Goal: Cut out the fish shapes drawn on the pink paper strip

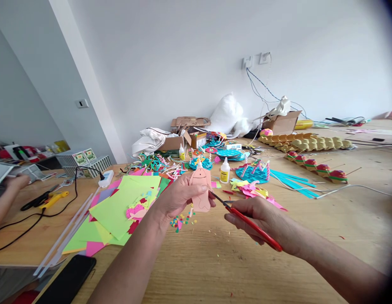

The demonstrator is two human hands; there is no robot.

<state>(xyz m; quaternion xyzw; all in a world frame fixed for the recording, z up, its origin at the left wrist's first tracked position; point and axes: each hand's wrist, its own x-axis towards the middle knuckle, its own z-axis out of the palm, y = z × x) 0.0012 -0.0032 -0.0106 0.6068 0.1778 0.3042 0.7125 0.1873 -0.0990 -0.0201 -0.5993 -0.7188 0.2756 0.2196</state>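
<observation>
My left hand [178,195] pinches a piece of pink paper [201,202] with dark outlines drawn on it, held upright above the table. My right hand [260,217] grips red-handled scissors [262,234], and their blades reach to the right edge of the paper. Whether the blades are parted is hard to make out. Just behind the paper stand a glue bottle [225,172] with a white nozzle and some blue decorated pieces [253,172]. Small coloured paper dots [183,220] lie on the table below my left hand.
Stacked coloured paper [120,211] lies left, with a black phone [69,278] nearer me. Pink and yellow scraps [252,190], blue strips [293,183] and egg cartons [319,143] are at the right. Cardboard boxes [173,143] line the wall. Another person's hand [18,181] shows at far left.
</observation>
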